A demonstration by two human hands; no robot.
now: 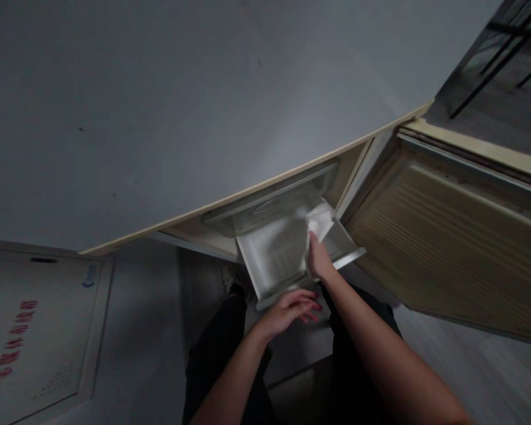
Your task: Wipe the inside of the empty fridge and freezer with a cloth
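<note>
A white drawer (272, 254) is pulled out from the open compartment under a large pale top. Over its right part, my right hand (319, 258) is closed on a white cloth (321, 221), which may be paper; the frame does not settle it. The cloth lies at the drawer's inner right side. Just in front of the drawer's front edge, my left hand (289, 311) hangs with its fingers apart, holding nothing. Its fingertips are near the drawer front, and I cannot tell whether they touch it.
On the right, a door (451, 236) with a ribbed inner panel stands swung open. The broad grey top (203, 100) spans the upper view. A white wall box (39, 319) with red lettering is at the left. Thin black legs (491, 77) of furniture show at upper right.
</note>
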